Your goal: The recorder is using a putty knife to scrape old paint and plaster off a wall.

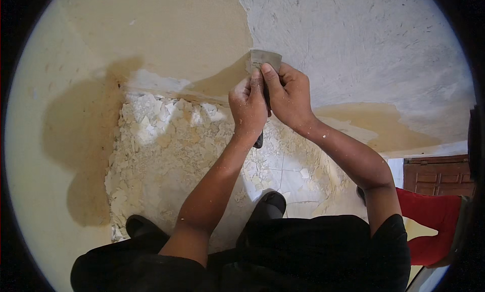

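Both hands grip one metal scraper [266,56], its wide blade against the wall where tan paint [182,30] meets a bared grey-white surface [341,46]. My left hand [248,102] is closed round the tool, with its thumb up near the blade. On the other side, my right hand [293,97] presses its thumb on the base of the blade, fingers curled behind. The dark handle shows partly between the hands; most of it is hidden. Pale dust and small flakes cling to both hands and forearms.
Paint flakes [163,152] cover much of the tiled floor [282,171] below, heaped along the wall's foot. A side wall [38,140] rises at left. Two dark shoes [274,201] stand among the chips. At right are a person in red trousers [432,208] and a brown panelled wooden door [435,176].
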`<state>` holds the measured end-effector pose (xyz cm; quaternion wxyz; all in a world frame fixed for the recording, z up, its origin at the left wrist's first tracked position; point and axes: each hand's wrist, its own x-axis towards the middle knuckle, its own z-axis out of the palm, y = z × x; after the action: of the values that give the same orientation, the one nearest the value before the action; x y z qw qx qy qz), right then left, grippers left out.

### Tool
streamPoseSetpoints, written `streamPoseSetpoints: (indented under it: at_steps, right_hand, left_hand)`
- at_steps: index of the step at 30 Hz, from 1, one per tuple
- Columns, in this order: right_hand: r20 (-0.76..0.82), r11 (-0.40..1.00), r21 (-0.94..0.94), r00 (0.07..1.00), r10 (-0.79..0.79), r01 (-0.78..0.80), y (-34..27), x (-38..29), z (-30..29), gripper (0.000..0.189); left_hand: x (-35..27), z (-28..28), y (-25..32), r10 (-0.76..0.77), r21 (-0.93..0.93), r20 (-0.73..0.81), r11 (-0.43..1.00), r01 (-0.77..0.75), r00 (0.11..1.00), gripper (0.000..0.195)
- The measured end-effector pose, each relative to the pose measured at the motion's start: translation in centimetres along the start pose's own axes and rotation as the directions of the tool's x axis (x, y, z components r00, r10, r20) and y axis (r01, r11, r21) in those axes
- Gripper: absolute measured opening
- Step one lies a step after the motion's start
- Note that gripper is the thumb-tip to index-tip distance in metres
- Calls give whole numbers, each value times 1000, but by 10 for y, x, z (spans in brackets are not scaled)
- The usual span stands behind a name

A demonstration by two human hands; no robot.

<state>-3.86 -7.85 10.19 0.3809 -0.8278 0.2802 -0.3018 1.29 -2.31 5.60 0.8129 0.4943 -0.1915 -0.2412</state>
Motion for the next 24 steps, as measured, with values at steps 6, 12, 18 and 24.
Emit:
streamPoseSetpoints:
  at_steps: [6,12,18,24]
  right_hand:
    - [87,991,102,993,81,-90,-9,-1,-3,24]
    - [26,996,53,997,67,-69,-17,-2,-6,26]
    - [-53,989,128,996,-70,76,-44,25,-6,30]
    - [43,999,-39,999,-29,31,-13,2,-2,29]
  left_hand:
    - [2,-10,15,-173,-4,73,985,173,982,35]
    - [4,-2,10,-58,-5,25,998,58,998,38]
    - [26,3,43,-18,-100,68,995,25,998,44]
    - [3,-6,13,-156,-115,28,981,158,987,42]
